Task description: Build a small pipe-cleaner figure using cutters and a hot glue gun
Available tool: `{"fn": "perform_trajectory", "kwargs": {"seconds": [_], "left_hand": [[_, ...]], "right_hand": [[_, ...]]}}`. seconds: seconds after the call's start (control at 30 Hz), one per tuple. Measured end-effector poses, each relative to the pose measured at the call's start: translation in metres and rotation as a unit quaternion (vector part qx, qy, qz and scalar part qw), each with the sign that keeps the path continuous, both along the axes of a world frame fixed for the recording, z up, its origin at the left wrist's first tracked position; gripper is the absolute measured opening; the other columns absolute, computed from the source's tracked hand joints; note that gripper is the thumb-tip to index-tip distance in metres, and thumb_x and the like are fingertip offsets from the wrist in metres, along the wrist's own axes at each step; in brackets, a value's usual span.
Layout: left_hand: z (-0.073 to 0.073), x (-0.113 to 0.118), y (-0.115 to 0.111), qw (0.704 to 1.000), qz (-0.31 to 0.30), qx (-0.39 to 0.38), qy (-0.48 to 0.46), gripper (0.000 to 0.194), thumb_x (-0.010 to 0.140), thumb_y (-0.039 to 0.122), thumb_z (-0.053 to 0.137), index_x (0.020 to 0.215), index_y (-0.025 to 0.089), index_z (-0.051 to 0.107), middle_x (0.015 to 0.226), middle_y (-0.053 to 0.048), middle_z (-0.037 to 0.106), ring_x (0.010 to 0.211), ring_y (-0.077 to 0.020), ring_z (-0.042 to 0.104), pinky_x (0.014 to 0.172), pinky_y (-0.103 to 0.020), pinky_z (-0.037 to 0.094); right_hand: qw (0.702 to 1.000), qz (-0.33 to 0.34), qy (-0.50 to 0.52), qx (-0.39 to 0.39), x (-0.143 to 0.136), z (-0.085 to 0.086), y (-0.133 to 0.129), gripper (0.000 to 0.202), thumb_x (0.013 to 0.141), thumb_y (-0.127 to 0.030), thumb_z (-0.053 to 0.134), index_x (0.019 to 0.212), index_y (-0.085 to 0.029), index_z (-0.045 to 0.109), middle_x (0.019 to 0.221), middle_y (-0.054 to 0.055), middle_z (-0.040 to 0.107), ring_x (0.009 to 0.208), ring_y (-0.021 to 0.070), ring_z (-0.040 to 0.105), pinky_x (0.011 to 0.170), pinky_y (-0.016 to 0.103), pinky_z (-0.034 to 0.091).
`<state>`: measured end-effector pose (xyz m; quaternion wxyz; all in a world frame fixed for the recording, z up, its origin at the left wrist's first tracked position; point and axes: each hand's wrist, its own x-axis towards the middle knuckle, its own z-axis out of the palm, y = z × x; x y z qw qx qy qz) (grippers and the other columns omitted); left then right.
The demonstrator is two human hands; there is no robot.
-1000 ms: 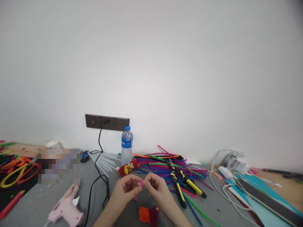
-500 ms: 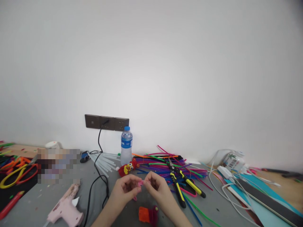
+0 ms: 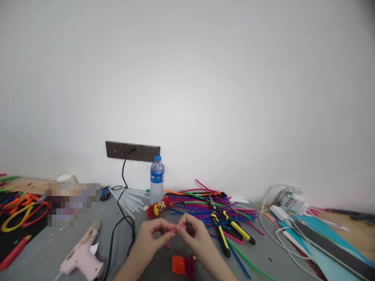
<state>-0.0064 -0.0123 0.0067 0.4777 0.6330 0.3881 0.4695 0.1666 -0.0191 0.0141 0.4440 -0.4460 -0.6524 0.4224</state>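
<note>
A small piece of pink pipe cleaner (image 3: pixel 174 229) is pinched between both hands, low in the middle of the head view. My left hand (image 3: pixel 156 234) grips it with thumb and forefinger, and a pink end hangs below those fingers. My right hand (image 3: pixel 191 232) pinches the other side, its fingertips almost touching the left ones. Under the hands lies an orange and dark-red fuzzy piece (image 3: pixel 183 266) on the grey table (image 3: pixel 155 265). Just beyond the hands rests a red fuzzy figure (image 3: pixel 159 208) with googly eyes and a yellow part.
Yellow-black pliers (image 3: pixel 219 222) lie on a heap of coloured pipe cleaners (image 3: pixel 240 212) at right. A water bottle (image 3: pixel 157 179) stands by the wall. At left are a pink glue gun (image 3: pixel 83 257), clear glue sticks (image 3: pixel 127 201) and a black cord (image 3: pixel 113 238). White cables (image 3: pixel 278 242) sprawl at right.
Both hands stay close together on the pink pipe cleaner, with only slight finger movement. The whole view has shifted very slightly.
</note>
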Motion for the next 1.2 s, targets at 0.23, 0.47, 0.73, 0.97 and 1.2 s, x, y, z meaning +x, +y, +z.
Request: {"fn": "perform_trajectory", "kwargs": {"seconds": [0.23, 0.47, 0.73, 0.97, 1.2], "left_hand": [[-0.0011, -0.0034, -0.0017, 0.998, -0.013, 0.040, 0.037, 0.014, 0.074, 0.029, 0.073, 0.076, 0.015, 0.077, 0.060, -0.004, 0.075, 0.050, -0.0156, 0.067, 0.054, -0.023, 0.054], [0.0010, 0.0000, -0.0007, 0.996, -0.049, -0.061, -0.036, 0.024, 0.070, 0.033, 0.077, 0.081, 0.013, 0.074, 0.071, -0.008, 0.078, 0.058, -0.0172, 0.069, 0.055, -0.024, 0.055], [0.0034, -0.0019, -0.0045, 0.999, -0.047, -0.025, 0.003, 0.016, 0.071, 0.025, 0.075, 0.082, 0.014, 0.070, 0.068, -0.006, 0.078, 0.056, -0.0167, 0.069, 0.057, -0.023, 0.054], [0.0006, -0.0014, -0.0040, 0.998, -0.049, -0.035, -0.004, 0.015, 0.074, 0.028, 0.073, 0.079, 0.014, 0.070, 0.064, -0.006, 0.077, 0.058, -0.0167, 0.069, 0.058, -0.022, 0.054], [-0.0009, -0.0002, -0.0032, 0.999, -0.039, -0.030, -0.015, 0.021, 0.073, 0.034, 0.074, 0.076, 0.014, 0.072, 0.060, -0.004, 0.075, 0.054, -0.0164, 0.068, 0.054, -0.022, 0.054]], "right_hand": [[0.998, 0.028, 0.034, -0.034, -0.0007, 0.0017, -0.0008, 0.024, 0.080, -0.038, 0.059, 0.068, -0.019, 0.048, 0.060, -0.005, 0.044, 0.056, 0.0109, 0.037, 0.052, 0.023, 0.026], [1.000, -0.001, -0.006, -0.008, 0.0012, 0.0045, -0.0021, 0.022, 0.080, -0.035, 0.057, 0.068, -0.019, 0.047, 0.061, -0.005, 0.044, 0.057, 0.0115, 0.038, 0.053, 0.024, 0.027], [1.000, 0.015, 0.011, -0.023, 0.0002, 0.0054, -0.0015, 0.026, 0.079, -0.039, 0.059, 0.068, -0.020, 0.046, 0.061, -0.005, 0.044, 0.056, 0.0116, 0.039, 0.053, 0.024, 0.027], [0.999, 0.024, 0.020, -0.028, 0.0004, 0.0051, -0.0015, 0.029, 0.079, -0.042, 0.061, 0.068, -0.019, 0.047, 0.062, -0.004, 0.046, 0.057, 0.0122, 0.041, 0.054, 0.024, 0.029], [0.998, 0.034, 0.035, -0.032, -0.0015, 0.0038, -0.0043, 0.035, 0.080, -0.049, 0.062, 0.069, -0.019, 0.047, 0.063, -0.004, 0.046, 0.058, 0.0121, 0.039, 0.055, 0.023, 0.029]]}}
